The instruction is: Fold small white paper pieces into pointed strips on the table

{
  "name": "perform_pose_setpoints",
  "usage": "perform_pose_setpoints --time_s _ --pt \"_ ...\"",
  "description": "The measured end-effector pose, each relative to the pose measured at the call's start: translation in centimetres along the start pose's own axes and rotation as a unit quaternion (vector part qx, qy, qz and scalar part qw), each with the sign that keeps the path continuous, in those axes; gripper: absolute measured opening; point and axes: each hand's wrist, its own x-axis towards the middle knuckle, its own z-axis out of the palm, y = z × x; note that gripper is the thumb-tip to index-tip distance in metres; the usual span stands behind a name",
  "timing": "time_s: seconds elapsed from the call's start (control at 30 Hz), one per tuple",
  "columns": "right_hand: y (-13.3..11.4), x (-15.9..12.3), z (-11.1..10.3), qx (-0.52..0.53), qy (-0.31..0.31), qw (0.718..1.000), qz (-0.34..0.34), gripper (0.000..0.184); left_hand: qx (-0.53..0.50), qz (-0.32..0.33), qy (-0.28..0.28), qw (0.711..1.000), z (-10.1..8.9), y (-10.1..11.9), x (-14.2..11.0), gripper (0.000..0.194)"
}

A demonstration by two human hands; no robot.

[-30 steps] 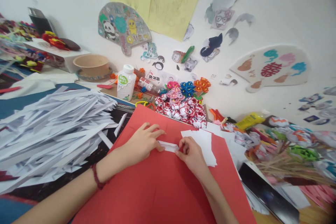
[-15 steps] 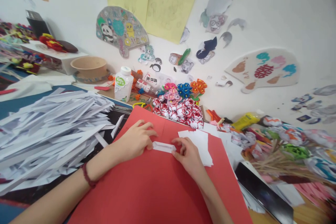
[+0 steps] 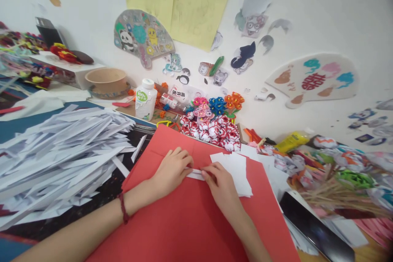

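Midway between the two hands, on the red sheet (image 3: 181, 221), lies the strip (image 3: 195, 175), a narrow piece of white paper. Its long axis runs crosswise, from one hand to the other, dipping slightly toward the right. Neither hand is clearly nearer, since each is at its own end.

The left hand (image 3: 172, 168) comes in from the lower left, palm down, back of the hand up, fingers bent; its thumb and forefinger are drawn close together on the strip's left end. The right hand (image 3: 223, 185) slants up from the lower right, thumb and forefinger narrowed onto the right end, the other fingers curled in behind. The fingertips cover both ends, so exactly how far each grip reaches over the paper cannot be told. Both forearms reach over the sheet, and a dark red band (image 3: 123, 208) circles the left wrist.

Just beyond the right hand, the white slips (image 3: 235, 172) lie stacked on the sheet. Farther out, the heap (image 3: 61, 151) of folded strips spreads to the left, and a phone (image 3: 316, 229) lies to the right.
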Motion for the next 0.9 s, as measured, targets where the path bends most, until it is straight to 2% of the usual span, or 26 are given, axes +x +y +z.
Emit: perform_pose_setpoints --time_s 0.13,0.23,0.63,0.77,0.9 --pt "0.1 0.3 0.9 -0.006 0.031 1.0 0.001 0.011 -0.003 -0.013 -0.011 1.0 -0.2 -0.2 0.1 0.007" --pt "0.3 0.5 1.2 -0.002 0.03 1.0 0.0 0.007 0.006 -0.017 -0.017 1.0 -0.6 -0.1 0.1 0.01" --pt "0.0 0.6 0.9 -0.064 0.033 0.995 -0.065 0.014 0.053 0.004 -0.005 0.999 -1.0 0.2 0.1 0.012" --pt "-0.1 0.5 0.9 -0.095 0.034 0.991 -0.085 0.01 0.113 0.032 0.006 0.993 -1.0 0.6 0.0 0.012" --pt "0.1 0.4 0.9 -0.151 0.028 0.98 -0.125 0.011 0.144 0.096 -0.001 0.985 -0.8 0.6 0.0 0.008"
